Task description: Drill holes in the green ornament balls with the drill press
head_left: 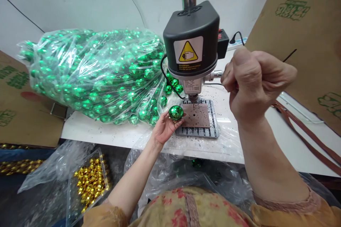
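Observation:
My left hand [164,127] holds a shiny green mirror-faceted ball [176,112] in its fingertips, beside the drill bit at the left edge of a brown board [201,116]. The board lies on the slotted metal base [213,133] of a small bench drill press [190,39], with a dark hole near its middle. Raised at the right of the drill head, my right hand [252,78] is closed in a fist around the feed lever, which it mostly hides. A thin black rod [290,55] pokes out behind that fist.
A large clear plastic bag [98,74] of green balls lies left of the drill, with loose ones by its mouth. Cardboard boxes [314,42] stand at both sides. Below left, a clear bin [92,181] holds gold balls. Dark shavings dot the white table [101,131]. Brown straps [306,131] lie right.

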Demonstrator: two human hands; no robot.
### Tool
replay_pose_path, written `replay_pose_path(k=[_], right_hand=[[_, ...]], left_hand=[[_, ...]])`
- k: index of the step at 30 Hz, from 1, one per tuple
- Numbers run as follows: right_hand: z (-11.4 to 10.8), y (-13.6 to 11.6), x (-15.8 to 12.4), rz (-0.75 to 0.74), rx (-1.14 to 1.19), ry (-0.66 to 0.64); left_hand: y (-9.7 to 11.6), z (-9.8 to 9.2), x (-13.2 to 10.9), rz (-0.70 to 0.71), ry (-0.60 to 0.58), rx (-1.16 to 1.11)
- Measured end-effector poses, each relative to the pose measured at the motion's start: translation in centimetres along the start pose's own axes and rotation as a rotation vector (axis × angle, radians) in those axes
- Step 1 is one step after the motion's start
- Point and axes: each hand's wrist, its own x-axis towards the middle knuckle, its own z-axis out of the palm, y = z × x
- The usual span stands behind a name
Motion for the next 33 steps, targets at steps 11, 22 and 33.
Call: replay_pose_path(k=[11,22,33], right_hand=[[0.3,-0.2,-0.2,-0.019,0.015,0.015],[0.1,-0.3,-0.2,-0.008,0.002,0.0],[0.1,-0.5,-0.3,-0.001,0.013,-0.006]], left_hand=[[-0.5,-0.3,0.8,0.14,-0.004,0.131],[-0.6,-0.1,1.4,0.043,0.038,0.06],[-1.0,0.0,1.9,0.382,0.134,0.409]])
